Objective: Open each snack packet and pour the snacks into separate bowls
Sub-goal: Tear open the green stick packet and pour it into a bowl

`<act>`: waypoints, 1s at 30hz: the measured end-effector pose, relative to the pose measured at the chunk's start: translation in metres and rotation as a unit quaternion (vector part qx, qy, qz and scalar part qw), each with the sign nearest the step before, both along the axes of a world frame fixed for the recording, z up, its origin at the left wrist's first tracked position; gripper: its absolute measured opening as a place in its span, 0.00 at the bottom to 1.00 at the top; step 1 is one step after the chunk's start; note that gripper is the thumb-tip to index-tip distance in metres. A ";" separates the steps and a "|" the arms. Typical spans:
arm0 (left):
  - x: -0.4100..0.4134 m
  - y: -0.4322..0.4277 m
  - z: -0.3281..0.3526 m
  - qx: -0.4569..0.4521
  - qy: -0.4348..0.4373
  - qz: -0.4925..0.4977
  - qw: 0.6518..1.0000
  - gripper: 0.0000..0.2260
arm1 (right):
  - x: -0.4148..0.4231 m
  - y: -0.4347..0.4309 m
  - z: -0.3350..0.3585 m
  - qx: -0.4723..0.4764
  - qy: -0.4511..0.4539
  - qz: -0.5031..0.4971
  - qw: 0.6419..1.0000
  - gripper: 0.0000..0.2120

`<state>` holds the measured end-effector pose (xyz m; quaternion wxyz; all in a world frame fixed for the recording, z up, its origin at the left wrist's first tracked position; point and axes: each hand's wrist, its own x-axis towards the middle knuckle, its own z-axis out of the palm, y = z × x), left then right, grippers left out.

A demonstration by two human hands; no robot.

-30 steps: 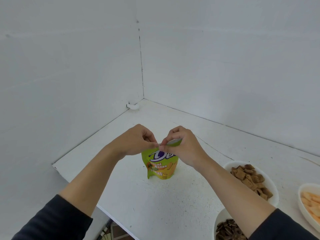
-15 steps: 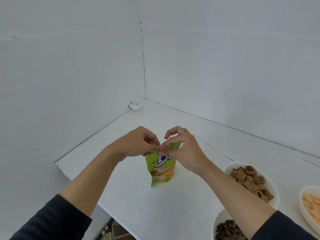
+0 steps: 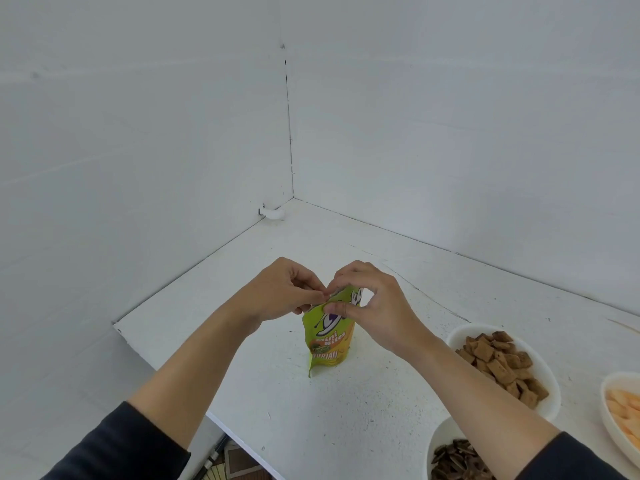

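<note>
left of three bowls point(image 3: 545, 367) point(image 3: 437, 443) point(image 3: 611, 380), two hands point(image 3: 277, 293) point(image 3: 382, 308) pinch one packet point(image 3: 327, 342).

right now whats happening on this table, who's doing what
A person pinches the top of a green snack packet with the left hand and the right hand, trying to tear it open as it stands on the white table. To the right, a bowl of brown squares, a bowl of dark pieces and a bowl of pale orange snacks sit filled.

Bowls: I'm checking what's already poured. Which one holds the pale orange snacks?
The bowl cut off at the right edge; the others hold brown squares and darker brown pieces.
</note>
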<state>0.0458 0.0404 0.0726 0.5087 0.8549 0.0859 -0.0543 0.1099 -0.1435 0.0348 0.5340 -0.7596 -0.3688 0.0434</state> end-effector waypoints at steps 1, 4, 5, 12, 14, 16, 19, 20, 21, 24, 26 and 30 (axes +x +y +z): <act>0.000 -0.002 -0.001 0.002 -0.003 0.003 1.000 0.05 | 0.001 -0.001 0.000 0.008 0.000 -0.006 1.000 0.09; 0.001 -0.009 -0.005 0.011 -0.017 0.030 0.999 0.05 | 0.004 -0.003 -0.002 0.030 -0.029 -0.023 0.999 0.06; 0.001 -0.011 -0.006 0.010 -0.022 0.041 0.999 0.05 | 0.004 -0.003 -0.003 0.032 -0.031 -0.023 0.999 0.05; 0.004 -0.017 -0.010 0.001 -0.043 0.084 0.996 0.06 | 0.011 0.000 -0.003 -0.033 -0.065 -0.012 0.997 0.05; 0.006 -0.017 -0.012 0.005 -0.051 0.090 0.995 0.06 | 0.013 0.002 -0.004 -0.064 -0.096 -0.004 0.993 0.07; 0.007 -0.018 -0.015 0.018 -0.061 0.099 0.993 0.06 | 0.014 0.002 -0.006 -0.081 -0.126 -0.004 0.989 0.06; 0.010 -0.016 -0.022 0.040 -0.085 0.146 0.985 0.06 | 0.012 -0.001 -0.007 -0.099 -0.150 -0.004 0.984 0.06; 0.010 -0.013 -0.023 0.046 -0.094 0.162 0.981 0.06 | 0.011 -0.003 -0.007 -0.105 -0.154 -0.001 0.982 0.07; 0.010 -0.012 -0.024 0.054 -0.104 0.173 0.978 0.06 | 0.010 -0.004 -0.008 -0.111 -0.155 0.000 0.982 0.08; 0.010 -0.011 -0.023 0.084 -0.122 0.174 0.974 0.05 | 0.010 -0.009 -0.009 -0.110 -0.128 -0.005 0.986 0.08; 0.008 -0.014 -0.020 0.102 -0.119 0.159 0.975 0.04 | 0.011 -0.012 -0.008 -0.097 -0.092 -0.010 0.991 0.06; 0.008 -0.023 -0.011 0.085 -0.126 0.115 0.982 0.08 | 0.007 -0.013 -0.002 -0.071 -0.062 -0.007 0.995 0.06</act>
